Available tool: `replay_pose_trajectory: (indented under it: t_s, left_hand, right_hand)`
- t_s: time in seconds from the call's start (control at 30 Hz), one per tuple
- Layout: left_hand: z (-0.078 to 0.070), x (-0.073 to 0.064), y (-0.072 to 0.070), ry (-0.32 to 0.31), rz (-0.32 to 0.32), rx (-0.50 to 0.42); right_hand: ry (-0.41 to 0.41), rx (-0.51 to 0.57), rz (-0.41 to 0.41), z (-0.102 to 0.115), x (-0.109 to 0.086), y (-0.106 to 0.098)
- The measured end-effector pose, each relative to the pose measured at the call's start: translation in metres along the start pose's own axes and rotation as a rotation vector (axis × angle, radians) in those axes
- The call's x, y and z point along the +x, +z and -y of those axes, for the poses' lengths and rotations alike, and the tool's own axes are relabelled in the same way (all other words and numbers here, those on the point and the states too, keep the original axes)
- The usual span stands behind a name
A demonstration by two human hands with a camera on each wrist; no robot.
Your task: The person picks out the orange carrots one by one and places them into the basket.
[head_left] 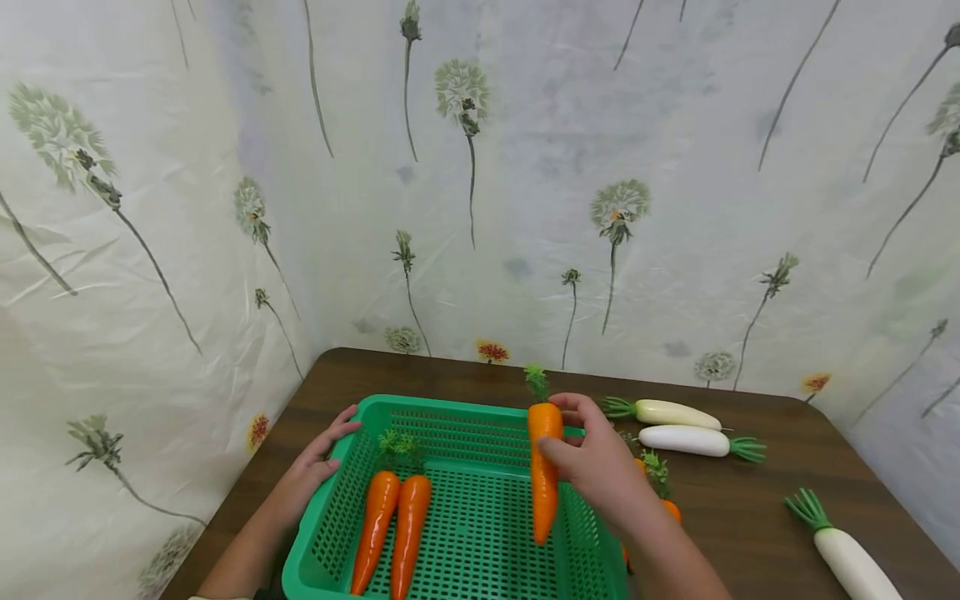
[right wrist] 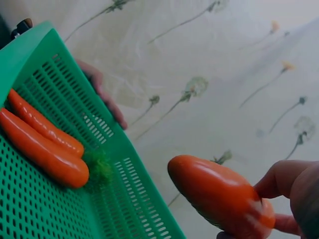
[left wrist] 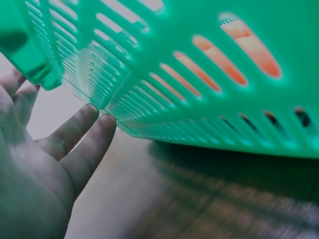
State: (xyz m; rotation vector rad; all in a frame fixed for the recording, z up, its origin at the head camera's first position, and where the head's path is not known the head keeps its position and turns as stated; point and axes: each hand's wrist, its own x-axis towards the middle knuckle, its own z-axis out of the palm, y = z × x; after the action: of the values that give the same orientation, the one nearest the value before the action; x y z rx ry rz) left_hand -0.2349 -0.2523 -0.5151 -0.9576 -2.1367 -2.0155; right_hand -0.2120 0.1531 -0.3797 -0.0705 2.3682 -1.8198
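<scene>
My right hand [head_left: 600, 458] grips an orange carrot [head_left: 545, 467] with a green leafy top, pinched between thumb and fingers over the right part of a green plastic basket [head_left: 480, 408]. The carrot's tip points down; in the right wrist view its body [right wrist: 219, 191] appears outside the rim. Two more carrots [head_left: 375, 525] lie side by side at the basket's left, tops toward the far wall. At the left rim rests my left hand [head_left: 303, 475]. In the left wrist view its fingers [left wrist: 89, 142] are extended along the slotted outer side.
Right of the basket, more carrots [head_left: 670, 508] lie partly hidden behind my right forearm. Two white radishes [head_left: 682, 440] lie at the back of the brown wooden table [head_left: 738, 517], and another radish [head_left: 855, 562] at the right. A flower-patterned cloth [head_left: 525, 208] hangs behind the table.
</scene>
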Motion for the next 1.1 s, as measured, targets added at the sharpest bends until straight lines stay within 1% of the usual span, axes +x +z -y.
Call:
replay_pose_trajectory:
  t_s: [0.17, 0.3, 0.43, 0.57, 0.83, 0.97, 1.1]
  left_hand:
    - [0.002, -0.002, -0.001, -0.018, -0.010, 0.004]
    - [0.000, -0.002, -0.002, -0.021, -0.008, 0.003]
    - [-0.002, -0.002, -0.002, -0.001, -0.002, 0.002]
    - [-0.001, -0.002, -0.002, 0.018, -0.001, 0.000]
    - [0.000, -0.001, -0.001, 0.025, 0.005, -0.026]
    - [0.000, 0.000, -0.001, 0.031, 0.003, -0.010]
    - [-0.001, 0.000, -0.002, 0.015, -0.003, 0.024]
  right_hand:
    - [0.001, 0.006, 0.018, 0.002, 0.004, 0.007]
    - [-0.005, 0.014, 0.025, 0.003, 0.005, 0.012]
    - [-0.005, 0.010, 0.031, 0.006, 0.006, 0.018]
    - [-0.007, -0.001, 0.050, 0.011, 0.007, 0.024]
    - [0.010, -0.028, 0.055, 0.019, 0.012, 0.034]
    - [0.014, -0.033, 0.060, 0.020, 0.016, 0.040]
    - [0.011, -0.035, 0.073, 0.019, 0.019, 0.045]
